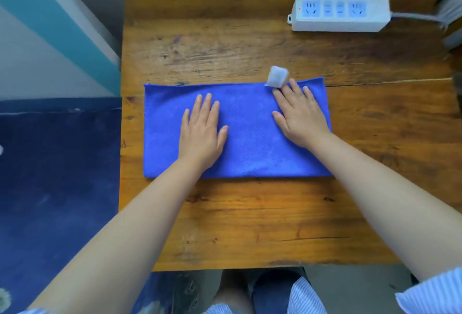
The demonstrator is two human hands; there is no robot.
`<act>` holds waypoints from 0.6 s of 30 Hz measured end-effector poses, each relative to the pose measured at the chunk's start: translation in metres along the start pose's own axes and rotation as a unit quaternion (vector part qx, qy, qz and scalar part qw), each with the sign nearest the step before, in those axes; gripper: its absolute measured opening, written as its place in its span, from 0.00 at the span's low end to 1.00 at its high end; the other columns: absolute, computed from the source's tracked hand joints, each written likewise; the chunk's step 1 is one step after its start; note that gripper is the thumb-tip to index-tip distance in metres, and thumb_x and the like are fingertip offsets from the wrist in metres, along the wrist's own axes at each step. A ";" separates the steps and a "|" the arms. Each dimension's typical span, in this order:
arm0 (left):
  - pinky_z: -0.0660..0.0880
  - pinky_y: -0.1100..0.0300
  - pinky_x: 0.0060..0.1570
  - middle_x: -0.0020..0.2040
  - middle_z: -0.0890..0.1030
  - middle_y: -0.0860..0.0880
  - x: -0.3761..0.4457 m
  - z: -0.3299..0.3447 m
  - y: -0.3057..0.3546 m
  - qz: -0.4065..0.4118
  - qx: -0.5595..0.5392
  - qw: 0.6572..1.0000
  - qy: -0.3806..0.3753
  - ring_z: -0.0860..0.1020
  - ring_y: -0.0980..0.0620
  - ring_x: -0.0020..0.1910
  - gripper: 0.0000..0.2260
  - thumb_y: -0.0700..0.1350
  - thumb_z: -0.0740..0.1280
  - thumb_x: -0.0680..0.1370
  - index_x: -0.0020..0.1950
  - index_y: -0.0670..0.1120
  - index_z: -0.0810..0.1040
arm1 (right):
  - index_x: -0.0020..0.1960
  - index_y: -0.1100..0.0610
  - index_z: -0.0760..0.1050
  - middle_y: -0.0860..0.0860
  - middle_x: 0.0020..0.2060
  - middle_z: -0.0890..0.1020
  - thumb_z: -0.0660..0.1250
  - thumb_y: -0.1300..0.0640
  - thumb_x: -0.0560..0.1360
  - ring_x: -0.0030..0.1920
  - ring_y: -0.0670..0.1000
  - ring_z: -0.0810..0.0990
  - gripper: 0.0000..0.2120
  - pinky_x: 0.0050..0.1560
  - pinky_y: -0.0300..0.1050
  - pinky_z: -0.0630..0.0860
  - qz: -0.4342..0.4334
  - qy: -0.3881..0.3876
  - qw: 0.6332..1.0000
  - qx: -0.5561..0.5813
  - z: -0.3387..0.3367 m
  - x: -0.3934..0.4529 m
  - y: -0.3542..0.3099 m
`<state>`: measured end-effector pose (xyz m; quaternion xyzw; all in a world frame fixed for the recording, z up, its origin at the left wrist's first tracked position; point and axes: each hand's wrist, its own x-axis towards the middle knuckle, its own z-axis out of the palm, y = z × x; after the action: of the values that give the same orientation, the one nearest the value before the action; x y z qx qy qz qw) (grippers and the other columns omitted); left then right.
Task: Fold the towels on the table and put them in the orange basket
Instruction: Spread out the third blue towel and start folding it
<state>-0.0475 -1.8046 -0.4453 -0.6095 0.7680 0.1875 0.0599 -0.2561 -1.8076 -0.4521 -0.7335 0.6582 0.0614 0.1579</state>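
A blue microfiber towel [250,133] lies at the centre of the frame on the wooden table [250,226], already a long flat rectangle that looks folded once. The left hand [202,131] presses flat on its left half, fingers straight and slightly apart. The right hand [300,116] presses its right half, fingers straight and spread, fingertips near the white care label [277,77] sticking past the upper edge. This reads as smoothing after 1 fold. Next comes bringing 1 short end over the other. The orange basket is not in view. A white power strip [340,14] sits at the upper right.
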 end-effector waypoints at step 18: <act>0.41 0.52 0.74 0.78 0.49 0.48 0.016 0.012 0.009 -0.045 0.033 0.998 -0.015 0.46 0.50 0.77 0.32 0.56 0.44 0.74 0.77 0.45 0.51 | 0.74 0.60 0.52 0.55 0.76 0.50 0.44 0.47 0.72 0.76 0.55 0.46 0.33 0.74 0.49 0.41 0.190 0.021 0.965 0.179 0.019 -0.059 0.026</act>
<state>-0.0615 -1.8134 -0.4597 -0.6386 0.7443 0.1683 0.0993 -0.2868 -1.7478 -0.4565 -0.5559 0.7888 -0.0442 0.2585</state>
